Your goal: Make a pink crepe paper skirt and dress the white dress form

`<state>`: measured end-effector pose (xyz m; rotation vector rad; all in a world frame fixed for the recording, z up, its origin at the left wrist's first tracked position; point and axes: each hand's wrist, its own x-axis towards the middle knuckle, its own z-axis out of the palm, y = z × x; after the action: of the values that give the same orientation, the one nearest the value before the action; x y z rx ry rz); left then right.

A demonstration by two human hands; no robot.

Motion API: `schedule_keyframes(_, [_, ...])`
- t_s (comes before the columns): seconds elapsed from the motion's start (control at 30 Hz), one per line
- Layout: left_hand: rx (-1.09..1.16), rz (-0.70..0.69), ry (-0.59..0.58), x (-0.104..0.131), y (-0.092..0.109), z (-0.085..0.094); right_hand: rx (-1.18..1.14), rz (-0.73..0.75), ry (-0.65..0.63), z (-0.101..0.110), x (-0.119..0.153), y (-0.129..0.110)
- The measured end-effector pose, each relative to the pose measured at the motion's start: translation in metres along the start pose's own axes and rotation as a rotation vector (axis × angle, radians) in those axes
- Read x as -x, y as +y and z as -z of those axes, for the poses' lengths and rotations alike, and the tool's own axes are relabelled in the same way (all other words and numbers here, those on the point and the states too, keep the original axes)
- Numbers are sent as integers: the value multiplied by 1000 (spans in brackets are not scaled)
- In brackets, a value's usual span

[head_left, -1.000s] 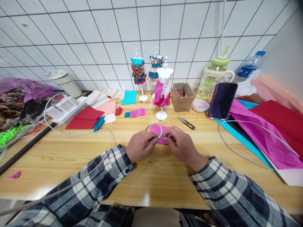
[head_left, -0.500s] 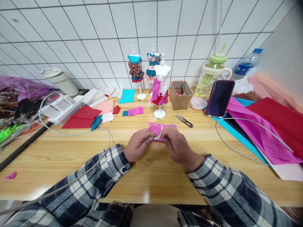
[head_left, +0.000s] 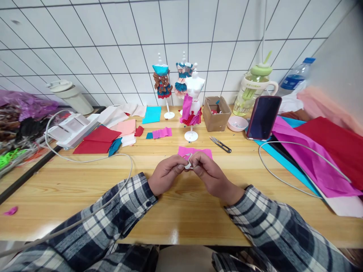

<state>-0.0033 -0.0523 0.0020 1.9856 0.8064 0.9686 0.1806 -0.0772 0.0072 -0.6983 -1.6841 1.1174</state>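
Observation:
A thin white band (head_left: 188,165) is bent between my fingertips; I cannot tell what kind it is. My left hand (head_left: 166,172) pinches it from the left, fingers closed. From the right, my right hand (head_left: 212,174) has its thumb and fingers closed at the band's other side. Just beyond both hands, a magenta cloth piece (head_left: 204,152) lies flat on the table, partly hidden by them. A small white dress form (head_left: 194,88) stands behind it, wearing a red and magenta skirt with a magenta strip hanging at its waist.
Thread snips (head_left: 220,144) lie right of the dress form, before a cardboard box (head_left: 214,118) and a pink bowl (head_left: 237,124). A phone (head_left: 263,118) stands upright at right by folded fabrics. Red cloth (head_left: 98,139) lies left; a cable (head_left: 93,160) crosses my left sleeve.
The white band was a rounder open loop and now looks squeezed smaller. My right hand has shifted slightly left and down, closer to my left hand.

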Motion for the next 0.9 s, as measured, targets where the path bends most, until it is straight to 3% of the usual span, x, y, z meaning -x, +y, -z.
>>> schedule_keyframes(0.07, [75, 64, 144, -3, -11, 5, -167, -50, 70, 4, -1, 0])
schedule_keyframes(0.1, [89, 74, 289, -6, -18, 11, -243, -68, 132, 7, -1, 0])
schedule_keyframes(0.17, [-3, 64, 463, -13, -33, 32, -342, -106, 263, 16, -2, 1])
schedule_keyframes(0.23, [-291, 69, 438, -19, -46, 56, -361, -167, 328, 24, -2, 5])
schedule_keyframes(0.3, [-605, 74, 296, -24, -56, 75, -350, -247, 341, 27, -3, 12])
schedule_keyframes(0.4, [-852, 130, 98, -25, -65, 85, -338, -332, 333, 26, -4, 22])
schedule_keyframes(0.47, [-913, 181, 78, -25, -67, 83, -329, -342, 325, 24, -4, 24])
schedule_keyframes(0.63, [-827, 132, 249, -21, -45, 64, -155, -308, 287, 21, -4, 20])
schedule_keyframes(0.8, [-542, 79, 27, -11, -3, 26, 59, -302, 150, 12, -3, 21])
schedule_keyframes(0.9, [-464, 74, 2, -8, 6, 11, 151, -300, 107, 8, -2, 22])
